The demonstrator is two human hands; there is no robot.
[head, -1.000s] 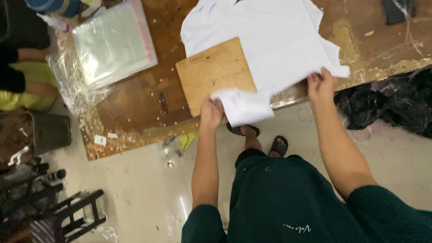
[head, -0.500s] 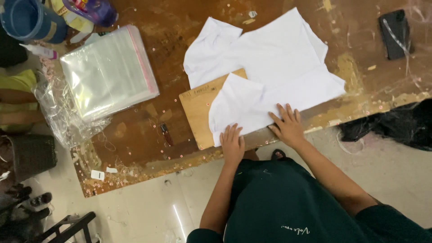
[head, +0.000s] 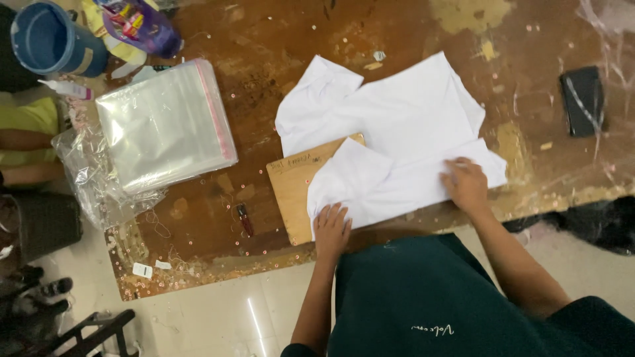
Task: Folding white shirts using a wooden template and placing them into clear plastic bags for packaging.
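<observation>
On table (head: 278,39): white shirt (head: 403,125), long axis left-right.
Left hand (head: 331,228): spread flat on folded sleeve.
Right hand (head: 467,185): flat, pressing hem.

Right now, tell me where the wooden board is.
In the head view, the wooden board lies on the table's near edge, partly under the white shirt, just left of the left hand.

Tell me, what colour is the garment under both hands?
Plain white garment, clearest in the head view.
</observation>
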